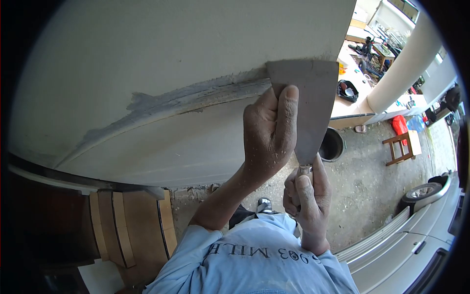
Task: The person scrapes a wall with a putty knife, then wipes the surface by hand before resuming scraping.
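A wide putty knife (313, 105) stands with its broad blade edge up against the pale wall (196, 44). My right hand (308, 201) is closed around its handle, thumb along the front. My left hand (269, 130) grips the left side of the blade, with its thumb on the face and the other fingers partly hidden. Specks of white dust cover both hands. Left of the blade, a rough grey strip of filler (181, 100) curves down along the wall toward the lower left.
Tiled steps (139, 223) lie at lower left. Behind the putty knife is a black bucket (332, 146) on the concrete floor. A wooden stool (404, 147), a silver vehicle (406, 250) and a white column (406, 63) are on the right.
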`<state>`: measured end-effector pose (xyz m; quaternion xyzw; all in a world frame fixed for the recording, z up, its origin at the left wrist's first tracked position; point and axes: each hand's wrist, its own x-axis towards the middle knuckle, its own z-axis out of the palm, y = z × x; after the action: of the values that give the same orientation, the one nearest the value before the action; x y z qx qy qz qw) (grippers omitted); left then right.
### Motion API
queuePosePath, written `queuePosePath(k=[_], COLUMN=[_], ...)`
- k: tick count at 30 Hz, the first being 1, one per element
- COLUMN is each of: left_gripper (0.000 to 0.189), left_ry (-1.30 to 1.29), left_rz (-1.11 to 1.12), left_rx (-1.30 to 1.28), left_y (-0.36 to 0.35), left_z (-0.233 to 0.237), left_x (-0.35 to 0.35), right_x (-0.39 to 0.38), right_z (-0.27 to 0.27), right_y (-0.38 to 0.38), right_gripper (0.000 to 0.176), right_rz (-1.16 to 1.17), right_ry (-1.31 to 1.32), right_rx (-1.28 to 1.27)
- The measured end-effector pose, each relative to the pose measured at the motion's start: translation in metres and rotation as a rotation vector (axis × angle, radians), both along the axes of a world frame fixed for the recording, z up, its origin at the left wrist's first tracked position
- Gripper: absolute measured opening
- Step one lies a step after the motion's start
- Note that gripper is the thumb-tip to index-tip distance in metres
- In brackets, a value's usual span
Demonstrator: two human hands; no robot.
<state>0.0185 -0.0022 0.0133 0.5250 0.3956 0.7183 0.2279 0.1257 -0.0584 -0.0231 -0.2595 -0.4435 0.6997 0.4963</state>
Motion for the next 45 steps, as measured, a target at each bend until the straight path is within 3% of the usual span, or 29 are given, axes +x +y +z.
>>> queuePosePath(k=[20,26,31,34,45], left_gripper=[0.022,0.027,0.027,0.027,0.027], left_ry=[0.16,0.075,0.024,0.056,0.009], left_rz=[0.067,0.123,0.028,0.056,0.03], left_rx=[0.14,0.006,0.049,0.032,0.043], left_y=[0.014,0.006,0.005,0.007,0.003], left_z=[-0.017,-0.017,-0.007,-0.008,-0.005], left_x=[-0.001,0.006,0.002,0.001,0.003], right_x=[0.01,0.005,0.004,0.004,0.006], right_z=[-0.007,-0.01,-0.008,-0.013,-0.006], right_y=[0.003,0.005,0.008,0.006,0.002], right_gripper=[0.049,0.048,0.049,0.049,0.048], right_rz=[0.022,0.004,0.032,0.032,-0.01], right_ry=[0.002,-0.006,0.017,0.073,-0.054], right_rx=[-0.036,0.037,0.07,-0.072,0.015])
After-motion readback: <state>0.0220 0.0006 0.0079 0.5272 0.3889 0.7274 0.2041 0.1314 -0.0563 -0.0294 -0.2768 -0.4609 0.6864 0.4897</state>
